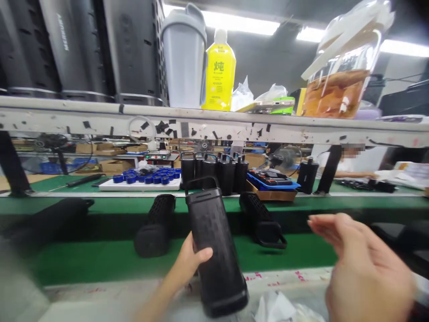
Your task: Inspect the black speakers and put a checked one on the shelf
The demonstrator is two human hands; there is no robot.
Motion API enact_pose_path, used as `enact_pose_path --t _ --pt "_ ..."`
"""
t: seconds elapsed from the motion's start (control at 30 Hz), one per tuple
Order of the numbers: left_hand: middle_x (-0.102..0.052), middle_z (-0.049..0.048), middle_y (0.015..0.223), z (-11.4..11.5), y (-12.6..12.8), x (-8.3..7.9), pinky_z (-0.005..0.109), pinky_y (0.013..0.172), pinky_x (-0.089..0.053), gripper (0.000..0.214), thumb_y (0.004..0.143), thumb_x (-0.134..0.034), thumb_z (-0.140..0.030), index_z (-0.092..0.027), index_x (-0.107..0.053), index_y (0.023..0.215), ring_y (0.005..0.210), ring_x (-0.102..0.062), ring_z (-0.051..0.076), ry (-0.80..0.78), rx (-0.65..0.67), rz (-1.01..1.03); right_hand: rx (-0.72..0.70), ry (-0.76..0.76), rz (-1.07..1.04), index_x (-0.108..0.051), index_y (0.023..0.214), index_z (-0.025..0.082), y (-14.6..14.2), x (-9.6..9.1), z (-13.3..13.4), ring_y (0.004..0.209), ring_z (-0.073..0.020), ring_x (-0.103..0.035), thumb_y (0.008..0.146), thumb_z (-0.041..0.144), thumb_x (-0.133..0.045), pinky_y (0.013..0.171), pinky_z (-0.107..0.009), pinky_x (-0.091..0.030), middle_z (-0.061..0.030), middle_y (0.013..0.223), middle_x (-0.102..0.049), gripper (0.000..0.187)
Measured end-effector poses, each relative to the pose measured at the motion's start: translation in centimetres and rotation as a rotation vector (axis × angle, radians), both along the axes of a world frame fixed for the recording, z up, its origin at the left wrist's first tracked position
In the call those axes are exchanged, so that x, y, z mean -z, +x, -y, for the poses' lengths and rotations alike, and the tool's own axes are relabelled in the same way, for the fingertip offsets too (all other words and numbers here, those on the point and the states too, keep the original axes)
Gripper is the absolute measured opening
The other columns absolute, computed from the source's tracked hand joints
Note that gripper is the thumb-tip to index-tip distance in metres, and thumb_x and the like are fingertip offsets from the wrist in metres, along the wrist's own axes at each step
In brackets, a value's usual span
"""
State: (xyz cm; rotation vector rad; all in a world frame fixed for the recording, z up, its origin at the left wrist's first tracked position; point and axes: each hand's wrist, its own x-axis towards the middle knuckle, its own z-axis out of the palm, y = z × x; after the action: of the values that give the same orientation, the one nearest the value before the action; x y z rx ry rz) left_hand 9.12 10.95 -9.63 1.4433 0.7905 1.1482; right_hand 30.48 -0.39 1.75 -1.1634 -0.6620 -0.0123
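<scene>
2 hands in view. Left hand (187, 264) closed around upright black speaker (214, 250), held above green belt (100, 264) between 2 lying speakers. Right hand (362, 264) open, empty, blurred beside. Probably inspection step; next move needed second grip from right.

- black speaker (214, 250): tall rounded-box body, textured dimpled grille face, smooth solid cap at the near end, thin loop handle at the far top end
- pose: held off the table, roughly upright, leaning so the handle end points away and a bit left, near end lowest and closest to camera
- held by left hand (189, 264): thumb across the front face, fingers (201, 256) wrapped round the left side, about mid-body
- right hand (363, 264): open, blurred, apart from the speaker on its right, not touching it
</scene>
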Motion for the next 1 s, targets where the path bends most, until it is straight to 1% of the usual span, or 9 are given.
enact_pose_path --t 0.13,0.27,0.43,0.5,0.57,0.7,0.8,0.9,1.0 --pt "-0.068 0.0181 0.119 1.9 -3.1 -1.2 0.049 0.092 -0.054 0.086 0.059 -0.072 -0.07 -0.013 -0.053 0.121 0.111 -0.064 0.04 -0.1 0.094 0.089 -0.41 -0.218 0.025 -0.071 0.091 0.021 -2.7 0.5 -3.2 0.1 -0.0349 -0.062 0.072 0.07 -0.064 0.092 -0.056 -0.047 -0.0103 0.105 -0.069 0.053" --pt "-0.068 0.015 0.121 2.3 -4.9 -3.0 0.046 0.096 -0.052 0.09 0.058 -0.075 -0.068 -0.014 -0.052 0.126 0.113 -0.063 0.037 -0.073 0.155 0.124 -0.642 -0.35 0.114 -0.062 0.118 0.02 -6.9 1.3 -4.7 0.112 -0.0337 -0.059 0.074 0.081 -0.055 0.098 -0.058 -0.045 -0.0136 0.124 -0.061 0.075" --pt "-0.063 0.0147 0.129 2.2 -6.3 -6.0 0.045 0.101 -0.049 0.087 0.058 -0.08 -0.059 -0.015 -0.051 0.127 0.122 -0.058 0.037 0.045 0.148 0.083 -0.841 -0.331 0.228 -0.039 0.141 0.041 -10.4 2.0 -3.3 0.134 -0.0257 -0.043 0.083 0.076 -0.057 0.11 -0.054 -0.038 -0.0028 0.145 -0.047 0.07" --pt "-0.063 0.0149 0.126 2.5 -6.5 -6.9 0.046 0.101 -0.046 0.079 0.058 -0.083 -0.048 -0.015 -0.052 0.123 0.121 -0.058 0.037 0.093 0.064 0.033 -0.905 -0.335 0.305 -0.027 0.146 0.049 -11.3 2.6 -3.2 0.138 -0.0245 -0.038 0.089 0.071 -0.055 0.112 -0.055 -0.035 0.0026 0.151 -0.039 0.067" --pt "-0.064 0.0139 0.118 3.4 -6.3 -7.8 0.049 0.097 -0.047 0.072 0.057 -0.084 -0.039 -0.016 -0.052 0.118 0.112 -0.061 0.038 0.149 -0.122 -0.158 -0.907 -0.324 0.304 -0.012 0.151 0.048 -12.3 3.3 -3.9 0.137 -0.0274 -0.04 0.087 0.069 -0.059 0.111 -0.058 -0.035 -0.0003 0.154 -0.035 0.083" --pt "-0.059 0.0154 0.12 6.3 -5.4 -9.2 0.053 0.087 -0.049 0.073 0.061 -0.077 -0.035 -0.017 -0.049 0.126 0.111 -0.058 0.041 0.25 -0.46 -0.68 -0.757 -0.275 0.067 -0.008 0.153 0.015 -14.2 4.1 -5.8 0.13 -0.039 -0.045 0.058 0.062 -0.085 0.11 -0.058 -0.035 -0.0217 0.145 -0.041 0.131" --pt "-0.06 0.0127 0.124 7.2 -6.1 -9.8 0.047 0.095 -0.047 0.063 0.069 -0.077 -0.036 -0.02 -0.053 0.125 0.118 -0.056 0.035 0.278 -0.332 -0.651 -0.757 -0.228 -0.041 -0.027 0.146 0.013 -14.0 3.7 -6.4 0.118 -0.0375 -0.055 0.06 0.058 -0.085 0.104 -0.052 -0.043 -0.0191 0.132 -0.054 0.113" --pt "-0.068 0.0062 0.105 5.6 -7.8 -9.7 0.035 0.081 -0.051 0.045 0.071 -0.081 -0.044 -0.022 -0.063 0.106 0.095 -0.064 0.026 0.164 -0.104 -0.393 -0.866 -0.196 -0.089 -0.047 0.131 0.018 -12.7 2.8 -5.8 0.105 -0.0327 -0.064 0.066 0.059 -0.082 0.094 -0.043 -0.051 -0.0108 0.116 -0.066 0.085" --pt "-0.067 0.0073 0.102 2.8 -8.3 -8.2 0.033 0.084 -0.049 0.07 0.055 -0.089 -0.06 -0.02 -0.063 0.106 0.095 -0.062 0.025 0.081 -0.034 0.001 -1.031 -0.218 -0.226 -0.053 0.123 0.02 -12.1 2.1 -4.7 0.093 -0.0311 -0.069 0.068 0.056 -0.083 0.077 -0.036 -0.057 -0.0083 0.105 -0.071 0.072"
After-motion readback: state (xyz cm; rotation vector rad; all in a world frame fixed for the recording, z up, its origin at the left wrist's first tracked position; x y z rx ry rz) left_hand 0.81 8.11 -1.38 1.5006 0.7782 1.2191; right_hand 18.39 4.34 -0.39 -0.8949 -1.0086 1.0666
